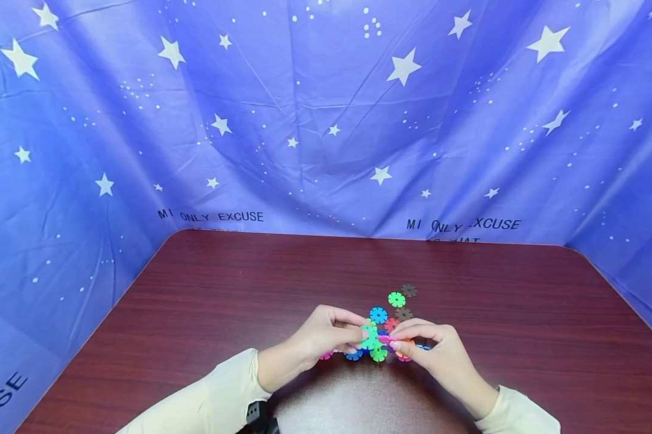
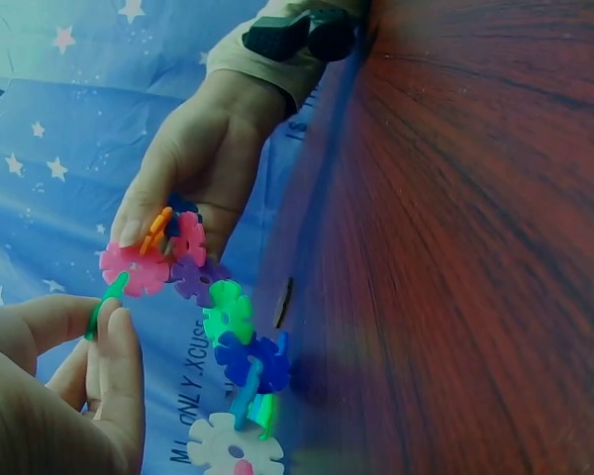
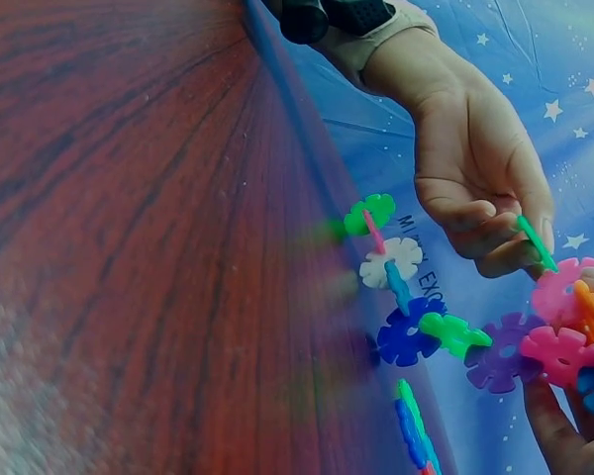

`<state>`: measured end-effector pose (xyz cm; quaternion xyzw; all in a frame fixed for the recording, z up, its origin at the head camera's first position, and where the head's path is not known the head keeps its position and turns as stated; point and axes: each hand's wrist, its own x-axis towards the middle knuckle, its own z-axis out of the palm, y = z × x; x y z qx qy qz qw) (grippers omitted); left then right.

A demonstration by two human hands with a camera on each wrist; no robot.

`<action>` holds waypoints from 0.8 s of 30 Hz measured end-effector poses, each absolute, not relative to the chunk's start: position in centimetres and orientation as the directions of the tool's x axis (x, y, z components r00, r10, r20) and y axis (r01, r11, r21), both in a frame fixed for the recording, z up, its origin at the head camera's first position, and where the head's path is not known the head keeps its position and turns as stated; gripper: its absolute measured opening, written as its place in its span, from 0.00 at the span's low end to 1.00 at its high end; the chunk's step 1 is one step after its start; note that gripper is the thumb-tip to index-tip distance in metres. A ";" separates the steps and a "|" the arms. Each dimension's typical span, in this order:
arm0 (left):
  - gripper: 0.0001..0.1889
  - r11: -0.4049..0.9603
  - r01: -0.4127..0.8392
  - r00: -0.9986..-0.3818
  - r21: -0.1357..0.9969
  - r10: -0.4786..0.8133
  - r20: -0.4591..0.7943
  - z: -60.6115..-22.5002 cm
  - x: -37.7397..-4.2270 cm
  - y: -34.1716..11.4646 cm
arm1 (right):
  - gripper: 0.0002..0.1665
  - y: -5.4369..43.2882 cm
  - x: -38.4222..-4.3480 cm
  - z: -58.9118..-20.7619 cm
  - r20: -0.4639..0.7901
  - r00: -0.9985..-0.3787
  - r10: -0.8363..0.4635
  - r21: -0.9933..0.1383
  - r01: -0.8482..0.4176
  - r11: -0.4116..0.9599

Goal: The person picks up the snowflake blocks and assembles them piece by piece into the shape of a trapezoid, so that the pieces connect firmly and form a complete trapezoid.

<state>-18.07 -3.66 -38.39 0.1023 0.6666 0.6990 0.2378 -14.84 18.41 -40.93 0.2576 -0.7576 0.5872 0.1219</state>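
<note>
My left hand [image 1: 326, 337] pinches a green notched plastic disc [image 2: 104, 305] between thumb and fingers. It stands edge-on against the rim of a pink disc [image 2: 135, 269]; whether their slots are joined I cannot tell. My right hand [image 1: 436, 346] holds that pink disc and the end of a chain of linked discs. Near its fingers are an orange disc [image 3: 589, 312], a second pink disc [image 3: 562, 358] and a purple disc [image 3: 503, 353]. Onward the chain runs through a green disc [image 3: 455, 334], a blue disc [image 3: 409, 332] and a white disc [image 3: 390, 262].
Loose discs lie on the dark red table [image 1: 195, 337] beyond the hands: a bright green disc [image 1: 396, 299], a brown disc [image 1: 409, 290] and a blue disc [image 1: 378, 315]. A blue star-patterned curtain [image 1: 304, 120] hangs behind the table and at both sides.
</note>
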 end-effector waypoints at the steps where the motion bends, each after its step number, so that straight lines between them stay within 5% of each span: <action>1: 0.14 -0.004 -0.192 -0.869 0.981 0.466 -0.168 -38.4 -18.1 -3.6 | 0.08 18.4 -14.8 -40.9 0.486 -0.839 -0.246 -0.829 -0.531 0.177; 24: 0.11 0.002 -0.116 -0.854 0.993 0.510 -0.101 -38.6 -17.6 -3.4 | 0.09 18.5 -14.5 -41.0 0.495 -0.822 -0.281 -0.815 -0.551 0.178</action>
